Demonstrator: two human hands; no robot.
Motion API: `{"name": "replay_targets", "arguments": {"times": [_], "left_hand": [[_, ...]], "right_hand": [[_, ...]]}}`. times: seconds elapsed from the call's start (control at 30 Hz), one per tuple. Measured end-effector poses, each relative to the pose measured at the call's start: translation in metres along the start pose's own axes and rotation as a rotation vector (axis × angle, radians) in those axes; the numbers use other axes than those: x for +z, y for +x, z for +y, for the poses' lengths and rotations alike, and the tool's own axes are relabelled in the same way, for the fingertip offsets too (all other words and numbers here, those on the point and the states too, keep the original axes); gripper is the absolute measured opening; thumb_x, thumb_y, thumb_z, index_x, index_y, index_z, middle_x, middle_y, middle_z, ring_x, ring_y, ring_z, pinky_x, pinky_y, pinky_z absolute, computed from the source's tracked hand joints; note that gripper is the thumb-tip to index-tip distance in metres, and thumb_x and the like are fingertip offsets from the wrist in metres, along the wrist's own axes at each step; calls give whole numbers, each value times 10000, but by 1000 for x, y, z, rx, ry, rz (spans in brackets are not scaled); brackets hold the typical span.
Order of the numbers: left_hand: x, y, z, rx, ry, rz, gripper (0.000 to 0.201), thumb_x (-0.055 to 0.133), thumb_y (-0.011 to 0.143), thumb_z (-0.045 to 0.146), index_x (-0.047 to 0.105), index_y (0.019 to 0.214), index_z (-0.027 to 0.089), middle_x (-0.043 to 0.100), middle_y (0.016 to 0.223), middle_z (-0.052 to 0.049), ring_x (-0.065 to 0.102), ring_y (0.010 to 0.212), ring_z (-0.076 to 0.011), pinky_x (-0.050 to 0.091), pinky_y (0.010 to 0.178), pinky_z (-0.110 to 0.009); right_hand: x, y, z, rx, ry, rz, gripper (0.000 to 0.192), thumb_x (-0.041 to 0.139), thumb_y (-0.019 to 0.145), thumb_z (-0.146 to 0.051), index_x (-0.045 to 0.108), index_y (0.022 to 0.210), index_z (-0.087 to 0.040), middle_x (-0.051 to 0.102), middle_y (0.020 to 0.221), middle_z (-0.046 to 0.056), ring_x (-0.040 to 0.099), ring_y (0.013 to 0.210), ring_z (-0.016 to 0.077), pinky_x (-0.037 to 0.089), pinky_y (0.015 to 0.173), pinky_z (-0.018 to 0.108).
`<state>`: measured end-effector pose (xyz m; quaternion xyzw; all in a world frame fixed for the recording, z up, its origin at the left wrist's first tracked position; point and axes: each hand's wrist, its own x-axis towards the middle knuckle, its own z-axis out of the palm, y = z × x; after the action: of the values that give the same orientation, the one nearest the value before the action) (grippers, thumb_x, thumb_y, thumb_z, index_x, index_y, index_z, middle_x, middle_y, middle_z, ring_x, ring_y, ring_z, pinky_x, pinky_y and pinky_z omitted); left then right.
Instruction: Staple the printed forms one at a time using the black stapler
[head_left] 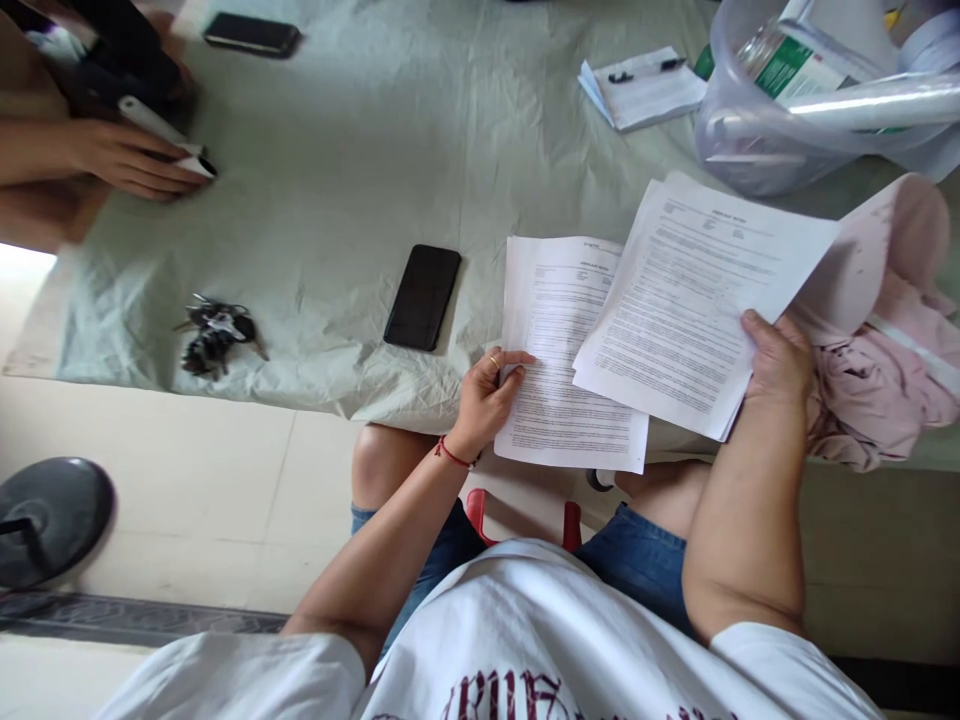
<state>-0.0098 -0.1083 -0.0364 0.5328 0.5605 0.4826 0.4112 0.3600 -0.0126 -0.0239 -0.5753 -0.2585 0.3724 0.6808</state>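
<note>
Between the thumb and fingers of my left hand (491, 395) is the left edge of a printed sheet (562, 400), its lower part hanging past the table edge. My right hand (780, 355) grips a small stack of printed papers (697, 290) by its lower right edge, thumb on top. This stack is tilted and overlaps the upper right of the sheet in my left hand. Dense lines of text cover both; the words are too small to read. A black phone (423, 297) lies on the table just left of the sheet.
A bunch of keys (217, 335) lies near the front edge of the covered table (337, 200). At the back right are a notepad (641, 88) with a pen and a filled plastic tub (750, 165). Pink cloth (870, 390) lies at right. Another person's hand (142, 155) rests at far left.
</note>
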Motion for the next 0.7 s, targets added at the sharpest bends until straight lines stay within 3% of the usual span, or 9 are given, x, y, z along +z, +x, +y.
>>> {"name": "replay_targets", "arguments": {"times": [0.13, 0.27, 0.43, 0.7], "left_hand": [[-1, -1, 0, -22, -10, 1, 221, 637, 998, 246, 855, 1024, 267, 542, 790, -5, 489, 739, -178, 430, 725, -337], [-1, -1, 1, -37, -34, 0, 231, 630, 1000, 234, 856, 1025, 268, 546, 795, -10, 468, 727, -178, 390, 694, -338], [-1, -1, 0, -34, -60, -4, 216, 645, 995, 231, 858, 1017, 259, 535, 783, -7, 458, 718, -173, 375, 690, -335], [0, 0, 4, -70, -105, 9, 205, 650, 978, 226, 852, 1005, 247, 557, 800, -8, 467, 720, -163, 370, 682, -322]], "right_hand": [[4, 3, 1, 24, -8, 103, 291, 795, 576, -111, 801, 857, -184, 826, 936, 70, 787, 1089, 325, 686, 967, 488], [5, 6, 0, 0, -9, 210, 261, 749, 628, -62, 823, 864, -148, 797, 870, 56, 778, 1000, 257, 676, 995, 402], [2, 6, -5, -3, 2, 256, 258, 705, 686, -40, 819, 903, -122, 784, 898, 39, 763, 947, 195, 667, 1013, 347], [5, 6, -8, -3, 21, 310, 264, 667, 712, 17, 812, 908, -82, 760, 921, 56, 759, 993, 202, 638, 1041, 330]]}}
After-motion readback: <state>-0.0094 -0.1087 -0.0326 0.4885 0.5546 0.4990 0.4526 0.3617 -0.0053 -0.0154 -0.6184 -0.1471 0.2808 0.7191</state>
